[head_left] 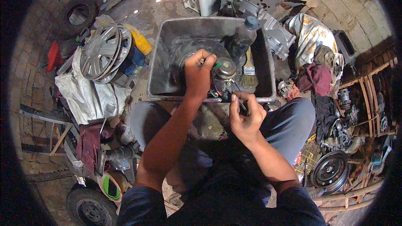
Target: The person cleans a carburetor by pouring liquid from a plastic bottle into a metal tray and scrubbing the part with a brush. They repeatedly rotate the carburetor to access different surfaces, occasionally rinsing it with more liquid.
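Observation:
In front of me stands a dark grey plastic tub. My left hand is above its middle, fingers curled closed; what they hold, if anything, is hidden. Just right of it sits a round metal car part with a domed disc, and a small green piece shows at its edge. Close to the tub's near rim, my right hand is closed in a pinch, thumb against fingers. A thin dark item shows at its fingertips, too small to name. Coloured wires lie between the hands.
A dark bottle with a blue cap and a paintbrush are at the tub's right side. Wheel covers and a white sack lie left. Metal castings, cloths and a black wheel rim lie right.

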Demonstrator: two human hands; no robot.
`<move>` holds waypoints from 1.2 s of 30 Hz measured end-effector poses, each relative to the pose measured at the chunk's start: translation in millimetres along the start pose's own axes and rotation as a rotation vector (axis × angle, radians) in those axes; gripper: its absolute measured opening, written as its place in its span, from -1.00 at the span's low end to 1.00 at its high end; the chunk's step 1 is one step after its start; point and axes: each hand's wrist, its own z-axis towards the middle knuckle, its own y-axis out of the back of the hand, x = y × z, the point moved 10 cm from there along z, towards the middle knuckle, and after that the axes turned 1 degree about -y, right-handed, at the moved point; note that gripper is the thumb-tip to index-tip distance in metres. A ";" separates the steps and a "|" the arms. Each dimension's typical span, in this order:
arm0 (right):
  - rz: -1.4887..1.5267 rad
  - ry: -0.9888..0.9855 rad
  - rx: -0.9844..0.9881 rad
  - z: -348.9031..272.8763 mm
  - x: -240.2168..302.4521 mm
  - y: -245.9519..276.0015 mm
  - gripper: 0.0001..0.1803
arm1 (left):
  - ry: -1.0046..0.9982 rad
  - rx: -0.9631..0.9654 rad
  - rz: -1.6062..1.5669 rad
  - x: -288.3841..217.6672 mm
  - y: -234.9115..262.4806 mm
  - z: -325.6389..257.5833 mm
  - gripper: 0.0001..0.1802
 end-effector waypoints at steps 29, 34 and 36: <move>-0.112 0.234 -0.111 10.6 7.3 16.7 -0.81 | 0.099 0.015 -0.129 10.1 -4.9 0.0 -0.76; -0.038 0.230 -0.057 10.9 8.7 8.8 -0.81 | 0.066 0.025 -0.094 11.4 -2.0 1.7 -0.76; -0.052 0.189 -0.063 12.4 3.7 9.1 -0.82 | 0.066 0.028 -0.090 11.5 -2.0 2.0 -0.76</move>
